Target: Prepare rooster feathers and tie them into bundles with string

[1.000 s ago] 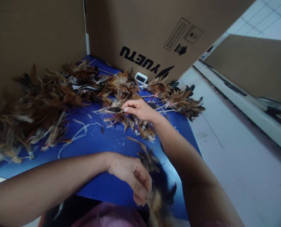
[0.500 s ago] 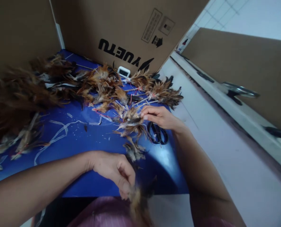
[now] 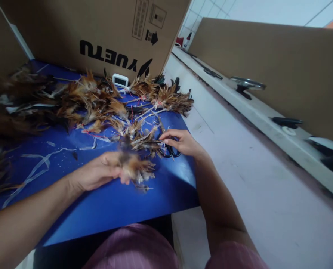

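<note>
Blue desk (image 3: 166, 190): brown feathers (image 3: 90, 93) are heaped along the far edge and toward the left edge.
Tuft (image 3: 135, 166): it is held over the desk, inward from the near edge; half a second ago it was held low at that edge. Its outline is blurred.
Tuft and feather: the two held pieces have been brought near each other, by which both are judged to be placed in one working spot.
Left hand (image 3: 101, 172): it is reached in from the near left, the fingers gathered around the tuft; the exact grip is blurred.
Right hand (image 3: 183, 142): the forearm is extended across the right edge, and thumb and forefinger are narrowed onto a dark feather (image 3: 154, 142), whose far end is pointed left.
Scissors (image 3: 170, 151): their black handles are partly covered by the right hand, near the right edge.
Timer (image 3: 120, 80): it is stood at the far edge, before the box (image 3: 71, 18); whether they touch cannot be told.
</note>
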A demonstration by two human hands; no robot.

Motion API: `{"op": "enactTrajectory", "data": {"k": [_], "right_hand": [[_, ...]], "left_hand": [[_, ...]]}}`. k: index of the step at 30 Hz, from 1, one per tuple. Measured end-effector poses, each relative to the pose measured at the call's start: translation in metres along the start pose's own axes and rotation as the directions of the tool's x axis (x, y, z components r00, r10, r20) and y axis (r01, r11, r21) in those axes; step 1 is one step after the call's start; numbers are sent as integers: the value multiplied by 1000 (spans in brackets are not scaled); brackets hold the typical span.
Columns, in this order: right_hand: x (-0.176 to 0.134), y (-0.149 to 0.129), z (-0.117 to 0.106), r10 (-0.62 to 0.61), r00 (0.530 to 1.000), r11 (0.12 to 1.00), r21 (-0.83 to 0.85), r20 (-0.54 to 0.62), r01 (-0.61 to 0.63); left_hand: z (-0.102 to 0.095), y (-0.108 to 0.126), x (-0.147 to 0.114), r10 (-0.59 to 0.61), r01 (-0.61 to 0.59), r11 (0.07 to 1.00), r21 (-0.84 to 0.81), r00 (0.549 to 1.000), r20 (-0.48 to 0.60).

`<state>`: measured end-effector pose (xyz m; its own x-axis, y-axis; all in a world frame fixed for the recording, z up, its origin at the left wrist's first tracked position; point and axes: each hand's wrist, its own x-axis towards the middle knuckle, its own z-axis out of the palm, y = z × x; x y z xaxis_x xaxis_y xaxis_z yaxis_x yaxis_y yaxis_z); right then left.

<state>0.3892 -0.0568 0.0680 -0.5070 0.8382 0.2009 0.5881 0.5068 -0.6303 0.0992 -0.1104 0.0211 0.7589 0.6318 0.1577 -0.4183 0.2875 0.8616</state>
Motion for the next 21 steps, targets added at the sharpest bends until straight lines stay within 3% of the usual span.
{"op": "enactTrajectory", "data": {"k": [3,7,11,16,21], "right_hand": [[-6,5,3,74,997,993,-90,34,-70],[-2,10,8,132,989,949,-278,-69,-147],[8,13,14,245,962,870,-410,-122,-274],[18,23,21,200,958,740,-608,-208,-287],[22,37,24,213,966,761,-594,-149,-260]], "left_hand": [[-8,4,4,136,-154,984,-92,974,-179],[-19,6,6,179,-230,966,-116,923,-340],[-22,4,6,196,-246,964,-98,913,-359],[-20,1,7,184,-236,966,-101,911,-370],[-18,0,6,180,-232,967,-100,910,-373]]}}
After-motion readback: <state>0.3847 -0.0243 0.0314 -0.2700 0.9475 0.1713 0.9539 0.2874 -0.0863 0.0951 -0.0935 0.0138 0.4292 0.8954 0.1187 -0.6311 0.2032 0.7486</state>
